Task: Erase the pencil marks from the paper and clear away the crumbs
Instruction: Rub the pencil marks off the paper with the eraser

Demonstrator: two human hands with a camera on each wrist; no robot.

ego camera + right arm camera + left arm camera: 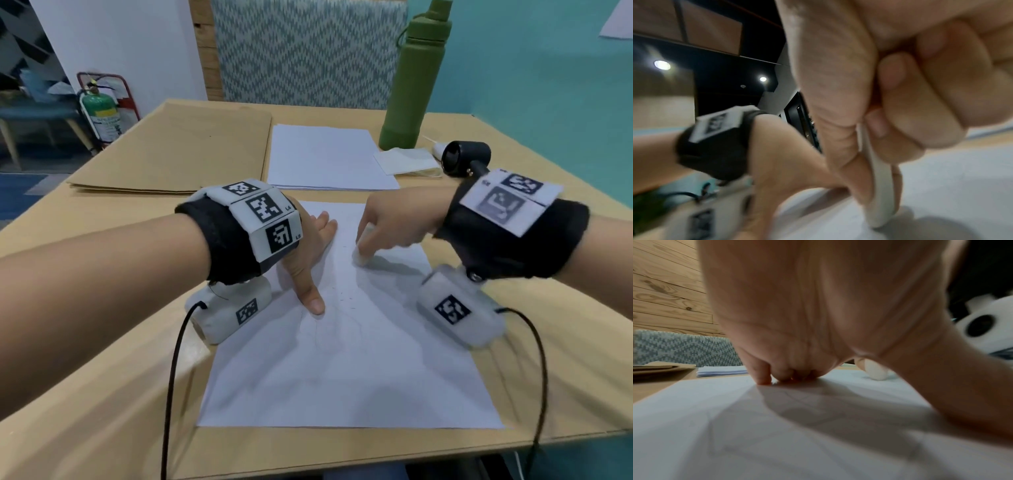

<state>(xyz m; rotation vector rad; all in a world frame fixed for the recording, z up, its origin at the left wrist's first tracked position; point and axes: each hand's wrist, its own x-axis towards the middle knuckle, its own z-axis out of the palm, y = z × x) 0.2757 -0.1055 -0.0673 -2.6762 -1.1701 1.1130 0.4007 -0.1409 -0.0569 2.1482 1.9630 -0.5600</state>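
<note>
Roughly centered on the wooden table (102,346) lay the paper (342,377), a white sheet with its long side running away from the person. Faint pencil marks (322,337) ran down its middle; they were hard to make out. Left hand (310,255) was flat on the sheet's far-left part, fingers spread and straight, thumb stretched toward the person, pressing the paper down. Right hand (387,224) was over the far-right part, blurred in the head view, fingers curled and pinching a white eraser (880,191) between thumb and fingertips. Eraser's lower end touched the paper just right of the left hand's fingers, the two hands close but apart. Small dark crumbs (344,299) were scattered on the sheet just beside the left thumb tip, nearer the person than the eraser. Behind the sheet: a stack of white sheets (325,157), brown folders (178,150) to its left, a green bottle (416,78) and a folded cloth (404,161) to its right.
</note>
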